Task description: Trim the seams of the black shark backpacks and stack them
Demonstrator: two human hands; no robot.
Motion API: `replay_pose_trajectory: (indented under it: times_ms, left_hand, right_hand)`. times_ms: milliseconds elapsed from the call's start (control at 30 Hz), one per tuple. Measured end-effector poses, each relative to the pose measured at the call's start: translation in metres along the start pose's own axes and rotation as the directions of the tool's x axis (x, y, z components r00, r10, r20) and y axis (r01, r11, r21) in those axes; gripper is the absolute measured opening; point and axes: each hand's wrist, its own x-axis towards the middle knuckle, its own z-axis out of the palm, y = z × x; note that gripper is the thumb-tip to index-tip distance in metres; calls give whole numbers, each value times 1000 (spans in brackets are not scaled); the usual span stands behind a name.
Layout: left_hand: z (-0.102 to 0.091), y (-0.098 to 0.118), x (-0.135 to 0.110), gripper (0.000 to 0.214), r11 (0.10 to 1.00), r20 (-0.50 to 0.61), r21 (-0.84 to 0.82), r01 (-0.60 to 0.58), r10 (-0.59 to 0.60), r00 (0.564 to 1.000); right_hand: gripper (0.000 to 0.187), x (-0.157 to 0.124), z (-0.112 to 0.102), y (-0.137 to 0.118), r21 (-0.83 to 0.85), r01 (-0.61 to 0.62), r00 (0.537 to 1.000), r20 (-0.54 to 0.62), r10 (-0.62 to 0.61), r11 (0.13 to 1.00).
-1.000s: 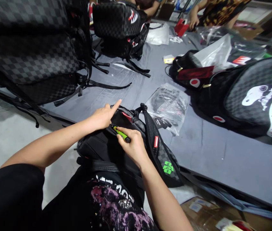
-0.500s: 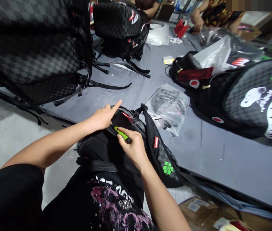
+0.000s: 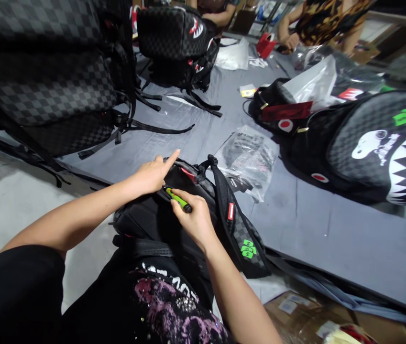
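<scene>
In front of my body a black backpack [image 3: 148, 217] lies on its side at the table's edge, its checkered shoulder strap [image 3: 236, 224] hanging to the right. My left hand [image 3: 152, 176] has its index finger stretched out, while its other fingers are curled on the bag's upper edge. Closed in my right hand [image 3: 196, 217] is a slim green tool with black ends [image 3: 179, 198]. Its tip meets the bag beside my left fingers and is too small to make out.
Checkered backpacks [image 3: 55, 91] are stacked on the left, with more bags [image 3: 174, 36] behind. A clear plastic packet [image 3: 247, 157] lies on the grey table [image 3: 306, 229]. At right is a shark-mouth backpack [image 3: 364, 143]. Across the table another person's hand [image 3: 290, 42] shows. A carton [image 3: 296, 310] sits below.
The view has shifted slightly, so the table things sit a little further left. My hands keep their places on the bag, the green tool still in my right hand.
</scene>
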Motion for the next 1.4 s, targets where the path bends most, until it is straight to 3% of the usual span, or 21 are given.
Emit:
replay_pose_trajectory:
  times_ms: [267, 333, 433, 500, 567, 600, 667, 733, 867, 1033, 1133, 1300, 1400]
  left_hand:
    - [-7, -2, -4, 98, 999, 19, 33, -1, 0, 1000]
    - [-8, -3, -6, 97, 999, 21, 50, -2, 1, 1000]
    - [-7, -5, -9, 95, 998, 17, 57, -20, 19, 1000]
    - [-7, -6, -10, 94, 998, 6, 60, -20, 20, 1000]
    - [-5, -7, -10, 93, 998, 0, 68, -18, 18, 1000]
    - [-5, -7, -9, 93, 997, 1, 74, -16, 16, 1000]
    - [-4, -7, -5, 92, 996, 6, 83, -14, 13, 1000]
    - [-3, -7, -2, 92, 996, 11, 86, -13, 13, 1000]
    - [-2, -6, -2, 91, 996, 2, 85, -14, 13, 1000]
    - [-4, -4, -5, 91, 998, 18, 66, 5, -7, 1000]
    - [-4, -3, -4, 90, 998, 27, 58, 16, -18, 999]
    - [-4, -3, -2, 91, 999, 28, 54, 7, -9, 1000]
    - [-4, -2, -1, 91, 998, 30, 56, 14, -15, 999]
  right_hand:
    - [26, 4, 2, -13, 32, -27, 1000, 13, 26, 999]
    - [23, -2, -9, -18, 9, -46, 999, -15, 46, 999]
    - [22, -19, -44, -16, 54, -30, 988, -148, 38, 998]
    - [27, -31, -75, 2, 99, -61, 936, -340, 91, 993]
    - [33, -37, -103, 35, 93, -164, 825, -533, 188, 982]
    - [35, -36, -113, 56, 60, -227, 790, -573, 220, 972]
    - [35, -29, -126, 98, -70, -312, 858, -448, 250, 947]
    - [30, -14, -128, 134, -147, -304, 913, -326, 244, 941]
    - [41, 24, -115, 171, -257, -229, 970, -139, 199, 939]
    - [55, 68, -105, 181, -442, -156, 986, -15, 166, 884]
    - [72, 77, -104, 181, -549, -125, 986, 23, 164, 826]
    - [42, 58, -108, 182, -698, -171, 975, -17, 224, 695]
    - [38, 50, -112, 185, -753, -180, 969, -24, 247, 633]
